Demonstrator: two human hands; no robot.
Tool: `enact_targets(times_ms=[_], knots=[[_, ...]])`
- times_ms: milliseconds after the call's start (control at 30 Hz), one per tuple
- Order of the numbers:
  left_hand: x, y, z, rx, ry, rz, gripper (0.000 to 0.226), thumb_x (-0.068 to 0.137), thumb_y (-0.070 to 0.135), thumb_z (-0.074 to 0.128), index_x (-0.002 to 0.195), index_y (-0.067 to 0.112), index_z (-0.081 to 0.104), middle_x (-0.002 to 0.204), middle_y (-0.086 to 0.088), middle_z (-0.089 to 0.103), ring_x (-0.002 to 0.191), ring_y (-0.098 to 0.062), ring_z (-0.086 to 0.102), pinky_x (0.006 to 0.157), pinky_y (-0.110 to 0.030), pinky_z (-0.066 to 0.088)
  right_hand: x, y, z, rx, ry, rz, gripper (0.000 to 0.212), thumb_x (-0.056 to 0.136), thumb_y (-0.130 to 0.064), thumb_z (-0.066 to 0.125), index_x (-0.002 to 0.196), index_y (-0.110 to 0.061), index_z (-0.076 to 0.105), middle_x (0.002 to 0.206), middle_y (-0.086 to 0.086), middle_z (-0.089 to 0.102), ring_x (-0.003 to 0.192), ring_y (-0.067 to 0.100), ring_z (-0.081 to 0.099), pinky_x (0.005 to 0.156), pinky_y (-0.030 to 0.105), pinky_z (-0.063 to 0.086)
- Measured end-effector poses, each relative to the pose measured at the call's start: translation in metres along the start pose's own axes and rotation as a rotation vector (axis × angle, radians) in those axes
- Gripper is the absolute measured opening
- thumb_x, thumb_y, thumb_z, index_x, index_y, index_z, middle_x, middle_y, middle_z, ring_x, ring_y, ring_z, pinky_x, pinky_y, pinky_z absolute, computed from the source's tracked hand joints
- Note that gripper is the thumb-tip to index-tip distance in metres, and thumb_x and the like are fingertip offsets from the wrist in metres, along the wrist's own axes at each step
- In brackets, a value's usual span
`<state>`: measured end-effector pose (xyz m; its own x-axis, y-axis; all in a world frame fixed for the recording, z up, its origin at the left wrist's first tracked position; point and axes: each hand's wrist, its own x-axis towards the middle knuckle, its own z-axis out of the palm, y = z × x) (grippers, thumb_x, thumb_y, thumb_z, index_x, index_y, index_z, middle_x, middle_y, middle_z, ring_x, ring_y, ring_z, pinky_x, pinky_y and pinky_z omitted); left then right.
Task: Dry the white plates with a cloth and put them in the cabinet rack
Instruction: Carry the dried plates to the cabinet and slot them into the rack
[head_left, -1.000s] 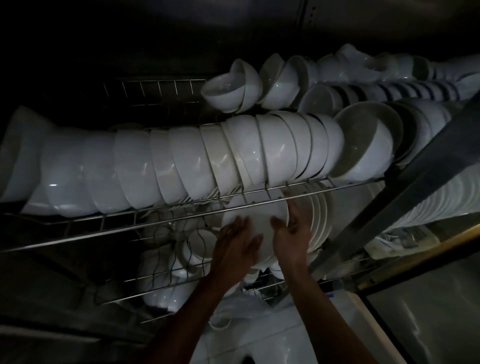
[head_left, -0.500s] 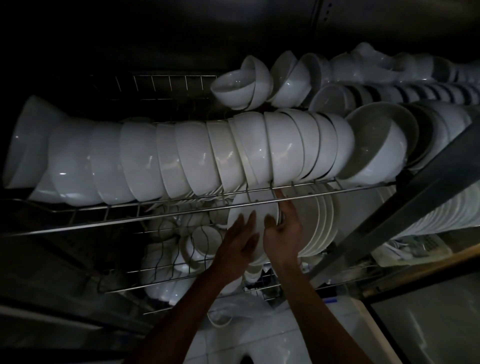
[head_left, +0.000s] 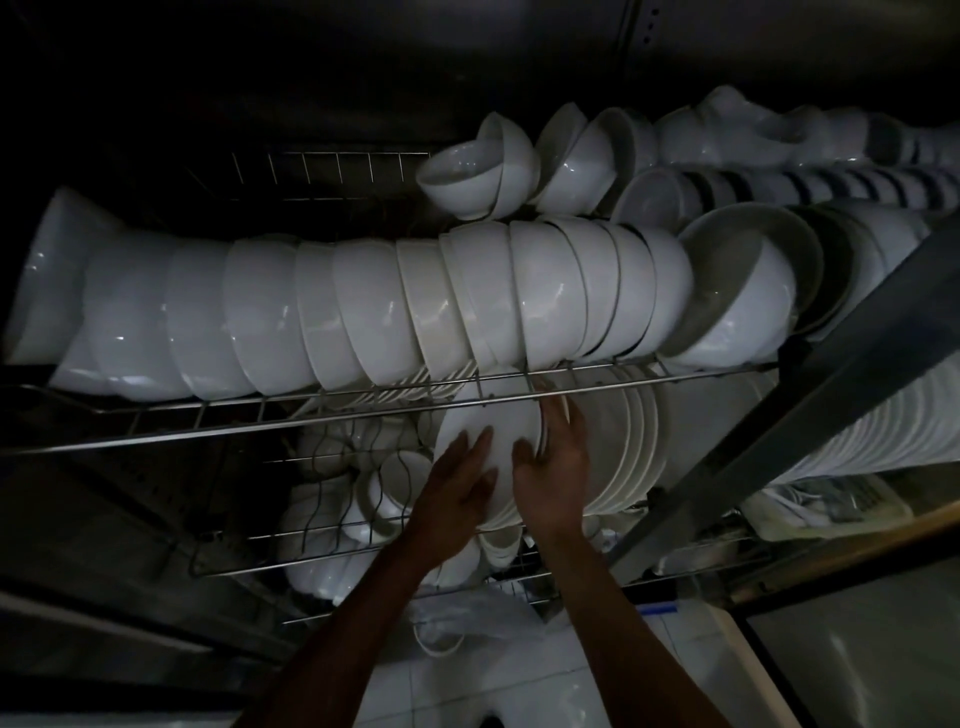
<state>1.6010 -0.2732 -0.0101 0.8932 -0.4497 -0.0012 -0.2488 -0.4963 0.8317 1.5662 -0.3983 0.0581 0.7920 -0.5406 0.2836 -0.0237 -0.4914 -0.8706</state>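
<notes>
- Hands first: left hand (head_left: 460, 486) lies with fingers spread flat against the face of the white plate (head_left: 488, 421); right hand (head_left: 553, 467) holds the plate's right edge, fingers reaching over the rim, thumb near the face.
- Plate stands on edge in the lower cabinet rack (head_left: 332, 545), just left of the standing plate stack (head_left: 623, 447).
- Advice: seat it upright between the wires, flush against the stack, before letting go.
- Clearance is tight: upper rack rail (head_left: 363, 413) crosses directly above the fingertips.
- Left of the plate, small cups (head_left: 384, 483) crowd the same rack.
- Above, bowl row (head_left: 363, 317) overhangs; light is poor, so slot engagement cannot be confirmed.
</notes>
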Motion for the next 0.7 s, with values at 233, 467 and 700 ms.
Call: enact_targets(times_ms=[233, 467, 700], knots=[[0.002, -0.006, -0.005, -0.038, 0.009, -0.05, 0.056, 0.101, 0.041, 0.049, 0.154, 0.036, 0.031, 0.165, -0.002, 0.018, 0.152, -0.013, 0.013, 0.123, -0.041, 0.022, 0.0, 0.004, -0.003, -0.043, -0.053, -0.031, 0.068, 0.083, 0.005, 0.063, 0.145, -0.015, 0.047, 0.154, 0.01, 0.035, 0.145, 0.025, 0.034, 0.116, 0.043, 0.035], [-0.002, -0.005, 0.0, -0.02, 0.103, -0.07, 0.053, 0.101, 0.037, 0.054, 0.151, 0.032, 0.039, 0.162, -0.001, 0.028, 0.149, -0.012, 0.023, 0.121, -0.038, 0.026, -0.002, 0.007, -0.008, -0.094, -0.142, -0.052, 0.07, 0.089, -0.005, 0.063, 0.152, -0.021, 0.038, 0.159, 0.01, 0.024, 0.15, 0.025, 0.019, 0.121, 0.034, 0.022], [-0.015, -0.008, -0.004, 0.089, 0.1, -0.077, 0.053, 0.105, 0.028, 0.047, 0.155, 0.021, 0.031, 0.161, -0.007, 0.029, 0.152, -0.017, 0.019, 0.122, -0.038, 0.023, -0.009, 0.012, -0.013, -0.316, -0.172, -0.16, 0.055, 0.094, -0.029, 0.064, 0.146, -0.019, 0.048, 0.166, 0.01, 0.007, 0.147, 0.034, 0.016, 0.118, 0.048, 0.029]])
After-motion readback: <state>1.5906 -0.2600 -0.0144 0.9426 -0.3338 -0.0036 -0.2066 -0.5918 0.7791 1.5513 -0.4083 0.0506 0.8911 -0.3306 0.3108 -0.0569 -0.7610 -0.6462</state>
